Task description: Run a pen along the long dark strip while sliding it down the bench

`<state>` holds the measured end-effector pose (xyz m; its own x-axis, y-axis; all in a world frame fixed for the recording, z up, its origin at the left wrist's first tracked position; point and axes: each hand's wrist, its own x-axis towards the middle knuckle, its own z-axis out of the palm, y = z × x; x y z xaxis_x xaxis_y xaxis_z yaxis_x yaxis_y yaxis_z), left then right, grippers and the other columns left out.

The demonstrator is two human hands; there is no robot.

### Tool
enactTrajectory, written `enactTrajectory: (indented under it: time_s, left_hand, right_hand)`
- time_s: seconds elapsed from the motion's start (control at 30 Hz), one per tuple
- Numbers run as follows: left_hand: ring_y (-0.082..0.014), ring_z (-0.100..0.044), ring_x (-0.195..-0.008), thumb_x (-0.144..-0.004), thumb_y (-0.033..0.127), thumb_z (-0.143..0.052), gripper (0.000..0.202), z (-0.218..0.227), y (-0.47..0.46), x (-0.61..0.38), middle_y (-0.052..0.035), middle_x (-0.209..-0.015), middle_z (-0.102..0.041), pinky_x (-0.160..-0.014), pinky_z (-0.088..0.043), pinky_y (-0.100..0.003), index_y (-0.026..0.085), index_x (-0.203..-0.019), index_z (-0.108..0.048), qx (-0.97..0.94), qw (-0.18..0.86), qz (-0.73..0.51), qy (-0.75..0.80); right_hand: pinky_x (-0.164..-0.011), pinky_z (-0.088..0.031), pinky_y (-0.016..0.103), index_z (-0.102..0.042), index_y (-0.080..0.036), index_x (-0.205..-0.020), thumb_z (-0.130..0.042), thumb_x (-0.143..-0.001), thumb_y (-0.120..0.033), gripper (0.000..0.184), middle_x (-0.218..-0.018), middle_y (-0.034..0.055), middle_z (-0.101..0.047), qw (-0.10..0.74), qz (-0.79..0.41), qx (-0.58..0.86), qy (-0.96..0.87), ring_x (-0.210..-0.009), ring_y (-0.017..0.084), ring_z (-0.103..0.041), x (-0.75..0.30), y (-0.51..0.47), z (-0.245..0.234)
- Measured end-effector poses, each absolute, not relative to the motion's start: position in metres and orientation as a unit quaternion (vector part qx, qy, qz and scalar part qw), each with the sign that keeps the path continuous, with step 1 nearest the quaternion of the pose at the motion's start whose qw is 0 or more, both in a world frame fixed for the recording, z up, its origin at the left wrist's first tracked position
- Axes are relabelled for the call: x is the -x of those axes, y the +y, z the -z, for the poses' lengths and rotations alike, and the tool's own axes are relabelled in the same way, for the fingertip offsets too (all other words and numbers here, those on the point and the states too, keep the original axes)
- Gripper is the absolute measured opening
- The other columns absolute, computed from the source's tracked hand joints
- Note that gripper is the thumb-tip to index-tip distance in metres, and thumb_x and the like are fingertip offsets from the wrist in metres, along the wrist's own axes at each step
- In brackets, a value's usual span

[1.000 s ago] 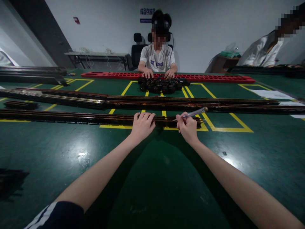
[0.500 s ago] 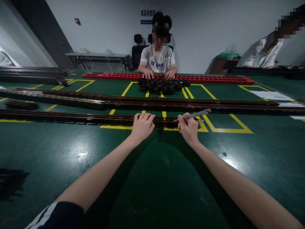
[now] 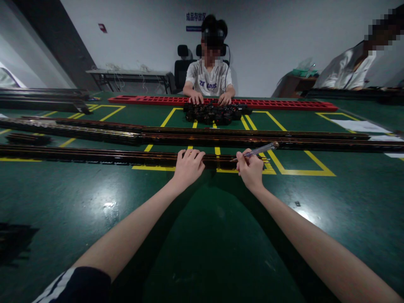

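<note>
A long dark rail (image 3: 94,155) lies across the green table in front of me. My left hand (image 3: 188,166) rests on it with the fingers laid together over its top, pressing it down. My right hand (image 3: 251,169) is just to the right, closed in a pinch on a slim clear-handled screwdriver (image 3: 257,150) whose tip points left at the rail near my fingers.
Two more long dark rails (image 3: 221,136) lie beyond. Across the table a person (image 3: 210,71) has both hands at a pile of small black parts (image 3: 214,112) before a long red tray (image 3: 151,100). Another person (image 3: 350,67) sits at the right. Yellow lines mark the table.
Almost nothing has moved. The screwdriver's handle end has wavered slightly up and down while both hands stay on the near rail.
</note>
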<state>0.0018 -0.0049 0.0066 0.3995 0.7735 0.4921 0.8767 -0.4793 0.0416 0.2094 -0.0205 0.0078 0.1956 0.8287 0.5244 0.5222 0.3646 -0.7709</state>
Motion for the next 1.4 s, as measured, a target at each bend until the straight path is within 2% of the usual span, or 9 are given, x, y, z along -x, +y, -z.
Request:
enactTrajectory:
  time_s: [0.4, 0.93, 1.27, 1.4]
  left_hand:
    - [-0.0266, -0.055, -0.110, -0.091, 0.020, -0.035, 0.036, -0.0088, -0.0069, -0.0033, -0.0115, -0.116, -0.064, -0.098, -0.037, -0.048, 0.016, -0.117, -0.060, 0.829, 0.123, 0.217, -0.502]
    - [-0.0267, -0.054, -0.113, -0.089, 0.013, -0.033, 0.041, -0.0100, -0.0077, -0.0030, -0.0124, -0.119, -0.063, -0.099, -0.036, -0.048, 0.015, -0.121, -0.058, 0.827, 0.120, 0.211, -0.506]
    - [-0.0263, -0.054, -0.114, -0.088, 0.011, -0.032, 0.041, -0.0098, -0.0077, -0.0036, -0.0124, -0.120, -0.063, -0.101, -0.036, -0.047, 0.013, -0.120, -0.058, 0.824, 0.125, 0.210, -0.512]
    - [-0.0266, -0.054, -0.114, -0.086, 0.008, -0.033, 0.043, -0.0115, -0.0094, -0.0040, -0.0112, -0.120, -0.063, -0.100, -0.035, -0.047, 0.016, -0.119, -0.059, 0.819, 0.131, 0.211, -0.517]
  right_hand:
    - [-0.039, -0.035, 0.022, -0.043, -0.022, -0.063, -0.048, -0.087, -0.053, 0.039, -0.048, -0.0016, -0.052, 0.553, -0.161, 0.534, -0.619, -0.041, 0.011, -0.050, -0.2084, -0.0208, -0.0089]
    - [-0.041, -0.036, 0.022, -0.044, -0.022, -0.065, -0.049, -0.088, -0.046, 0.033, -0.050, -0.0014, -0.052, 0.555, -0.159, 0.535, -0.616, -0.042, 0.011, -0.050, -0.2087, -0.0228, -0.0100]
    - [-0.039, -0.035, 0.022, -0.044, -0.022, -0.065, -0.050, -0.087, -0.051, 0.037, -0.048, -0.0016, -0.052, 0.547, -0.178, 0.519, -0.632, -0.040, 0.011, -0.051, -0.2070, -0.0223, -0.0109]
    - [-0.039, -0.035, 0.022, -0.044, -0.022, -0.065, -0.050, -0.086, -0.052, 0.037, -0.046, -0.0014, -0.052, 0.544, -0.175, 0.524, -0.632, -0.039, 0.011, -0.050, -0.2061, -0.0225, -0.0118]
